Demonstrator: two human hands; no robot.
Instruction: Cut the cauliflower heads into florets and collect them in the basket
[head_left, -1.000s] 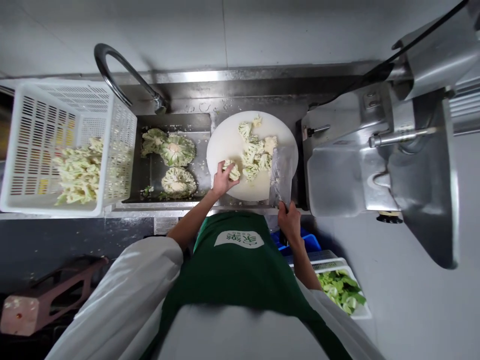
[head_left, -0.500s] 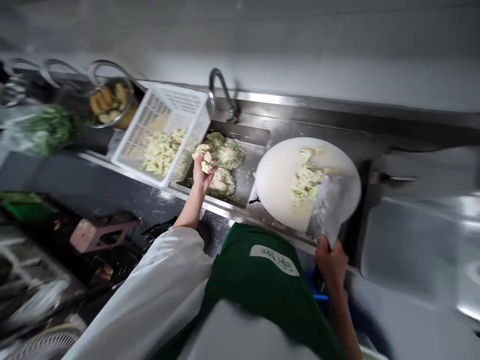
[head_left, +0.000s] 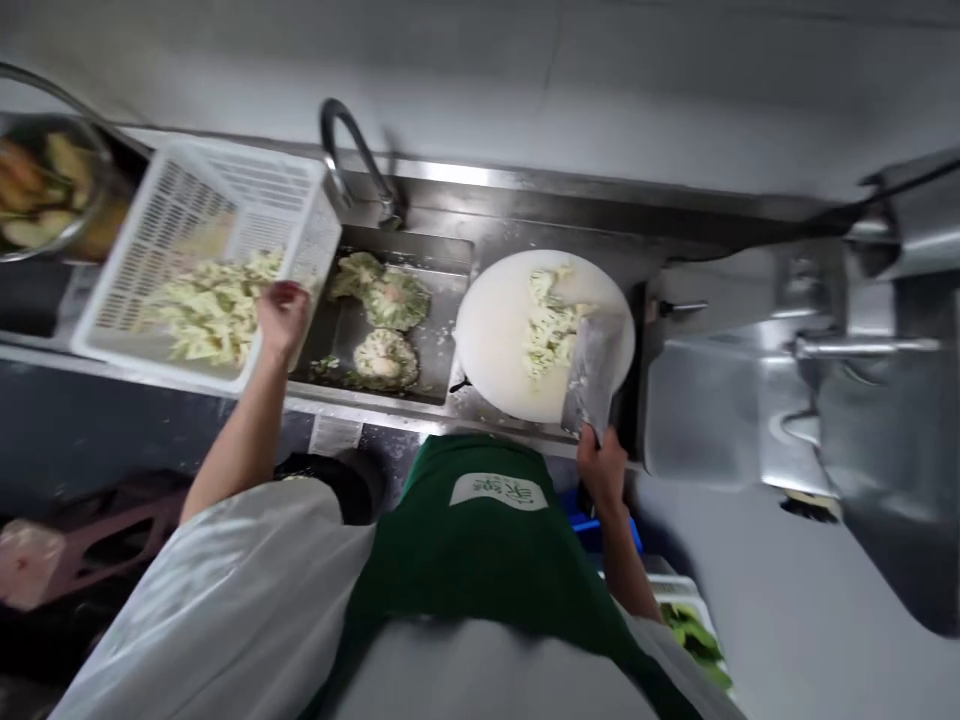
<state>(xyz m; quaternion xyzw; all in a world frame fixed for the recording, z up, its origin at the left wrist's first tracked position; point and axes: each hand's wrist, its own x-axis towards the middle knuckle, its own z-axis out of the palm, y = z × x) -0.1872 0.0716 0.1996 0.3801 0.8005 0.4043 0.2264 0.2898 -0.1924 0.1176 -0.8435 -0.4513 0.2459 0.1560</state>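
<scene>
Left hand: [head_left: 283,318] at the near right corner of the white basket [head_left: 319,235], over its rim. Fingers curled in, narrow; can't tell if anything is in them or if they touch the rim.
Right hand: [head_left: 602,465] fingers closed round the handle of the cleaver [head_left: 591,370], just off the board's near edge.
Cleaver: blade over the right part of the round board [head_left: 491,330], beside the cauliflower pieces [head_left: 547,330]; contact with board unclear.
Board: pieces bunched right of middle, left part bare.
Basket: cut cauliflower [head_left: 214,310] heaped inside.
Sink: [head_left: 450,290] between basket and board, cauliflower heads [head_left: 386,358] in it.
</scene>
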